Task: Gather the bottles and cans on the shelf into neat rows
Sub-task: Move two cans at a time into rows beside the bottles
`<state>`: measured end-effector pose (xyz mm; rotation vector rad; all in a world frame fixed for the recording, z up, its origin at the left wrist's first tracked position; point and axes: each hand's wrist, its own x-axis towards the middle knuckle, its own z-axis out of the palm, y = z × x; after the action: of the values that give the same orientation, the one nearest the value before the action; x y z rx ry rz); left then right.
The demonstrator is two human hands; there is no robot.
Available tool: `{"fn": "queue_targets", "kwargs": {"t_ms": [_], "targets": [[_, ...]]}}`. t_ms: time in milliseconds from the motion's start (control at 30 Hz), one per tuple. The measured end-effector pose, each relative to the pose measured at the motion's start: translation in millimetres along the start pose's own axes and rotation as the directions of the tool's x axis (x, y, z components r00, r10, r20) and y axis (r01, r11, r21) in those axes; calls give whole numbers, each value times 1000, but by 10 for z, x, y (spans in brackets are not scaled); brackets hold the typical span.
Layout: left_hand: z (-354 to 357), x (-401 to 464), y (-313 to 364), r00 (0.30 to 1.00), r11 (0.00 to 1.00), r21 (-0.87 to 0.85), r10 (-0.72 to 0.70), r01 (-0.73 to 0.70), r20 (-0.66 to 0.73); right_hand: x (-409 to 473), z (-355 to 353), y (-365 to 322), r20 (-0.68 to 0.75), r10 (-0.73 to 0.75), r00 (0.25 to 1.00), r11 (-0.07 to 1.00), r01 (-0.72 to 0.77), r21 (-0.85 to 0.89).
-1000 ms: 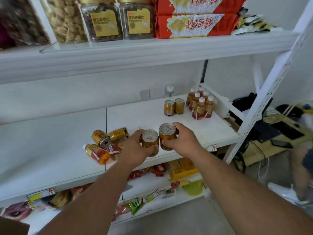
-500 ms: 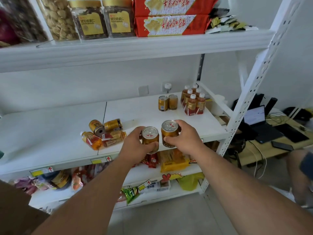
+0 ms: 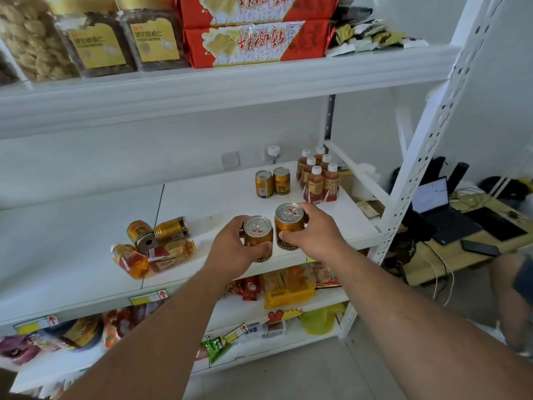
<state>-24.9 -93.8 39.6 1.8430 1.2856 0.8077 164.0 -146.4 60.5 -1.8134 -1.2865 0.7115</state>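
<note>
My left hand (image 3: 230,249) grips an upright gold can (image 3: 257,236) over the front of the white middle shelf (image 3: 75,255). Right beside it, my right hand (image 3: 313,235) holds a second upright gold can (image 3: 288,225). Farther back stand two gold cans (image 3: 272,182) side by side, and next to them several amber bottles with white caps (image 3: 318,179) in neat rows at the back right. At the left, two gold cans (image 3: 157,232) and amber bottles (image 3: 150,256) lie tipped in a heap.
The upper shelf (image 3: 230,82) overhangs with jars (image 3: 95,39) and red boxes (image 3: 253,39). A white perforated upright (image 3: 415,157) bounds the shelf at right. Snack packets (image 3: 288,287) fill the lower shelves. A desk with a laptop (image 3: 438,209) stands beyond, right.
Both hands have carried their cans slightly back and to the right over the shelf, toward the standing cans. The heap at the left has not moved.
</note>
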Motion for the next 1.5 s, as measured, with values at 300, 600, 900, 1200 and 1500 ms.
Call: {"fn": "queue_targets", "kwargs": {"t_ms": [300, 600, 900, 1200, 1500], "targets": [[136, 647, -112, 999, 1000, -31, 4, -3, 38, 545, -36, 16, -8, 30, 1000, 999, -30, -24], [299, 1157, -161, 999, 999, -44, -28, 30, 40, 1123, -96, 106, 42, 18, 999, 999, -16, -39], [580, 1694, -244, 991, 991, -40, -130, 129, -20, 1878, -109, 349, 138, -6, 990, 997, 16, -75], [830, 2035, -396, 972, 976, -33, -216, 213, -98, 2400, 38, 630, 220, -5, 975, 985, 42, -165], [966, 2349, -584, 973, 976, -44, -217, 214, -78, 2810, 309, 943, 186, 33, 982, 991, -8, -134]]}}
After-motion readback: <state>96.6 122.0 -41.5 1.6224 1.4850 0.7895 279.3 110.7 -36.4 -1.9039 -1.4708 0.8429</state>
